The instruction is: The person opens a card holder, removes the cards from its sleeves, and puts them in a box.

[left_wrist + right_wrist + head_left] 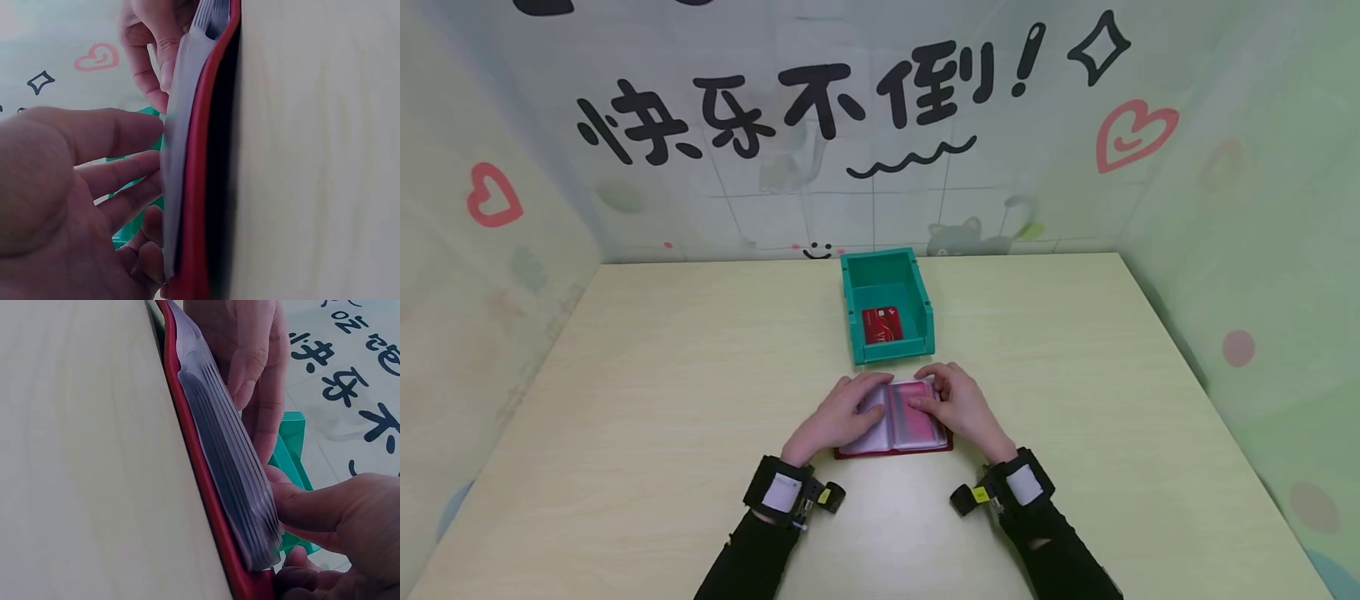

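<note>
A card holder (892,440) with a red cover and clear plastic sleeves lies spread on the table, with pink showing through its right-hand sleeves. My left hand (842,414) rests on the left page, its thumb on the sleeve and its fingers reaching to the top edge. On the other side my right hand (961,406) grips the right page, thumb on the plastic and curled fingers at the far edge. The right wrist view shows the stacked sleeves (231,456) edge-on above the red cover (203,481). Whether a loose card sits between my fingers is hidden.
Just beyond the card holder stands a green bin (854,333), close to my fingertips. A red card (882,325) lies inside it near the front wall. Printed cloth walls (737,217) border the light wooden table (700,350) at the back and both sides.
</note>
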{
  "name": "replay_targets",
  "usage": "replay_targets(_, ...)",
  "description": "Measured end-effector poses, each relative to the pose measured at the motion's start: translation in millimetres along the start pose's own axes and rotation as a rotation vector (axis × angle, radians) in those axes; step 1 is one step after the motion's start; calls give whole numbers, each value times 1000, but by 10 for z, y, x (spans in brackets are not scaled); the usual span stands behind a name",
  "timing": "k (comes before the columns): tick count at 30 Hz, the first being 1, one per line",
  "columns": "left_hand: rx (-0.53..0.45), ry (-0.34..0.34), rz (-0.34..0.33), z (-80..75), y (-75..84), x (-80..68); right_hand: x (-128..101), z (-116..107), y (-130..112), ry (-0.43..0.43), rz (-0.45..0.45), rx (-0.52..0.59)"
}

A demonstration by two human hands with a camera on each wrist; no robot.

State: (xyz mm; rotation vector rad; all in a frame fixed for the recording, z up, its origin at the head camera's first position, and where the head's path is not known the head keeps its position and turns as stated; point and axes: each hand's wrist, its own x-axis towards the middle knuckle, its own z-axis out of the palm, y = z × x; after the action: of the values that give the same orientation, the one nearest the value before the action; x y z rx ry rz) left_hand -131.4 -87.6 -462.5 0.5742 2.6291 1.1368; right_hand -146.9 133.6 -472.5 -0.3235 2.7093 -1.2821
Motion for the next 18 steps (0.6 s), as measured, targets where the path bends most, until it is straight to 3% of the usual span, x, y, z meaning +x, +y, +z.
replay_targets(7, -48, 14, -40, 17, -27, 49, 36, 1, -17, 26, 51, 17)
replay_targets(12, -71, 45, -9, 21, -34, 52, 40, 32, 13, 93, 83, 89)
replay_targets(15, -100, 97, 42, 25, -51, 44, 16, 71, 51, 180, 61, 163)
replay_targets(18, -146, 140, 65, 28, -74, 46, -19, 128, 90, 266, -22, 229)
